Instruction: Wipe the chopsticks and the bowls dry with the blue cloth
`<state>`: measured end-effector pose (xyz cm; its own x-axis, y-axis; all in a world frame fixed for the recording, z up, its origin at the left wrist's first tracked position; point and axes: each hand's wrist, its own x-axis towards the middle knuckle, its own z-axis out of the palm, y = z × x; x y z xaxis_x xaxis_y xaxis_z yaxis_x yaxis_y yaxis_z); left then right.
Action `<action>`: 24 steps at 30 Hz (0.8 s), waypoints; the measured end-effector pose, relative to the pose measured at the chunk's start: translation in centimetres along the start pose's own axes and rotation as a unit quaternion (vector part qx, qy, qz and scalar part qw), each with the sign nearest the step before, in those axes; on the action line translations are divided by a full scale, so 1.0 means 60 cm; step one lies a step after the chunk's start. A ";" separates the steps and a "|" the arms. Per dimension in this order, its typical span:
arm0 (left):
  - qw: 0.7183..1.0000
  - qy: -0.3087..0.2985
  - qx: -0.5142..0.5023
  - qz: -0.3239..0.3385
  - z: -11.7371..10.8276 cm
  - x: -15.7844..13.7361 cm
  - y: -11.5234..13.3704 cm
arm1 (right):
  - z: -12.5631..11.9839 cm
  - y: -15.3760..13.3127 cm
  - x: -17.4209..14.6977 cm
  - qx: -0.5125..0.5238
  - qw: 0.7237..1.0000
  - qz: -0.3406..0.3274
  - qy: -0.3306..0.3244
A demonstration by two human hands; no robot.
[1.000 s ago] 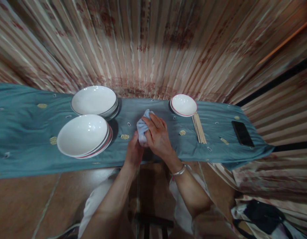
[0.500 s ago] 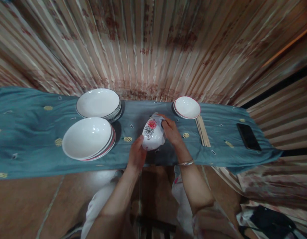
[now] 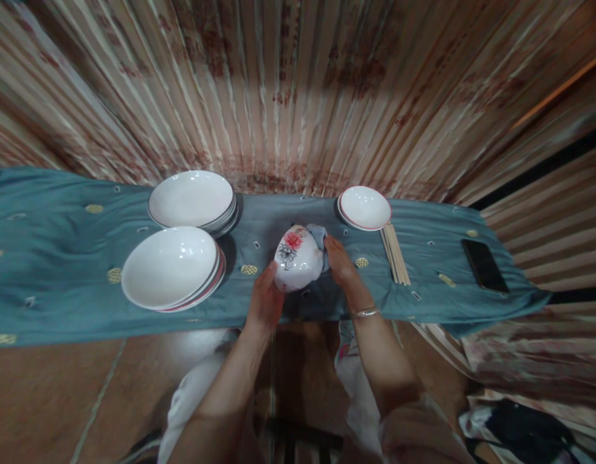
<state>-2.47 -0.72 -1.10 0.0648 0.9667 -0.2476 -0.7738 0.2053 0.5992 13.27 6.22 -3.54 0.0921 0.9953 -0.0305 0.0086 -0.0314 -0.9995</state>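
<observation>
A white bowl [image 3: 300,265] with a red and grey flower on its outside is tilted on its side above the cloth-covered table. My left hand [image 3: 267,298] grips its left edge, thumb on the outer wall and the other fingers hidden beneath. At the bowl's right side, my right hand [image 3: 340,261] is closed on a light grey-blue cloth [image 3: 319,237], which lies against the bowl's base. A bracelet circles my right wrist.
Stacked plates [image 3: 191,198] and stacked large bowls [image 3: 169,269] stand on the left of the teal tablecloth [image 3: 75,270]. To the right are small stacked bowls [image 3: 364,207], several chopsticks [image 3: 395,254] and a black phone [image 3: 484,265]. A pleated curtain [image 3: 298,96] hangs behind.
My right hand and the cloth have shifted right and slightly down, from the bowl's upper wall to its base side. My left hand keeps its hold.
</observation>
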 end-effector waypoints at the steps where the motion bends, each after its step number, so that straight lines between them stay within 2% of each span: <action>1: 1.000 0.001 -0.006 -0.001 0.000 0.000 0.000 | 0.000 0.004 -0.001 0.010 1.000 0.017 0.005; 4: 1.000 0.014 -0.023 -0.008 0.000 0.001 0.003 | 0.000 0.019 -0.006 0.023 0.998 0.059 0.024; 7: 0.998 0.033 -0.043 -0.024 0.003 0.000 0.008 | 0.003 0.029 -0.015 0.031 0.997 0.074 0.018; 12: 0.995 0.051 -0.071 -0.054 0.005 -0.002 0.016 | 0.008 0.032 -0.031 0.043 0.998 0.049 0.010; 16: 0.992 0.051 -0.083 -0.086 0.000 0.000 0.019 | 0.012 0.032 -0.041 0.015 0.999 0.037 0.016; 24: 0.988 0.073 -0.085 -0.108 -0.011 0.008 0.017 | 0.027 0.029 -0.074 -0.033 0.996 0.004 0.077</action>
<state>-3.67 -0.13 -1.10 0.1586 0.8680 -0.4705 -0.8468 0.3646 0.3872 11.25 1.88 -5.17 0.2436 0.9694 -0.0303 0.0729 -0.0495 -0.9961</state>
